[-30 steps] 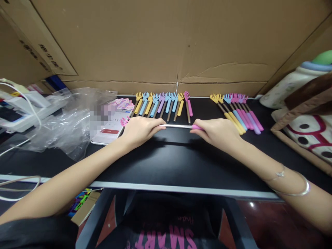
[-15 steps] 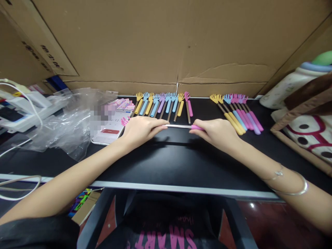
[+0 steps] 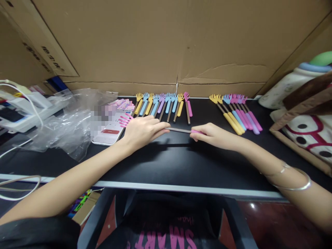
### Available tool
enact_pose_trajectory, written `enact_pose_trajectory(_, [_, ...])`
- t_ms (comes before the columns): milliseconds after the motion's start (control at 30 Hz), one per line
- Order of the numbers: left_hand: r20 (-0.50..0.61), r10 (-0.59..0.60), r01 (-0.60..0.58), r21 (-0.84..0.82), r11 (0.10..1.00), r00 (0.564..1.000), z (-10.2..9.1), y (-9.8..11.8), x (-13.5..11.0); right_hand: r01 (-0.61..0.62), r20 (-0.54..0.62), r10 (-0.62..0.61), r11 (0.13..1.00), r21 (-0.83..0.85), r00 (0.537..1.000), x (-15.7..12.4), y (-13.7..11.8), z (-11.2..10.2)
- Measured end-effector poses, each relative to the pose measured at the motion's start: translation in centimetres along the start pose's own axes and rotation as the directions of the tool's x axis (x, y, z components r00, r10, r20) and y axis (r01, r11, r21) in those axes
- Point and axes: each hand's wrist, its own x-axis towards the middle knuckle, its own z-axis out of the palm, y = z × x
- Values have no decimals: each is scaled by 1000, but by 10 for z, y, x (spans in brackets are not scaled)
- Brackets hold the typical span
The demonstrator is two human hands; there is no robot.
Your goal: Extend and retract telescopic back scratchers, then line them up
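Between my two hands a pink back scratcher is held above the black table, its metal rod sloping slightly down to the right. My left hand is closed around the rod, and the pink claw pokes out on its far left side. My right hand is closed on the pink handle, mostly hidden by the fingers. Behind lies a row of claws on metal rods in yellow, blue, purple and pink, with loose coloured handle sleeves beside them. Right of these lies a group of back scratchers with handles fitted.
A phone and crumpled clear plastic bags lie at left, near a white power strip with cables. At right stand a bottle and a brown-trimmed bag. Cardboard walls the back.
My right hand has dropped slightly, so the rod now tilts down to the right. My left hand has turned a little, and more of the pink claw shows.
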Motion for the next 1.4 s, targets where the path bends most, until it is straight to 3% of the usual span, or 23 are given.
enact_pose_trajectory(200, [12,-35,35,-12,999,999,3,2,1,-91,-85,74,973,-214,994,-4,0,-5])
enact_pose_trajectory(467, [8,-108,108,-28,994,994,-4,-15,5,-121,-150,87,965,-234,985,-13,16,-28])
enact_pose_trajectory(667, [1,-95,95,-10,995,995,-1,-27,3,-74,-197,25,967,-246,980,-12,17,-26])
enact_pose_trajectory(1000, [-19,-73,73,-15,997,997,5,-34,3,-39,-350,-161,864,-502,923,-11,25,-16])
enact_pose_trajectory(1167, [-63,-59,56,-41,998,996,6,-31,2,-24,-337,-142,896,-444,931,-13,23,-13])
enact_pose_trajectory(1400, [-177,-7,8,8,1000,984,3,-24,1,20,-253,-67,983,-184,965,-11,21,-16])
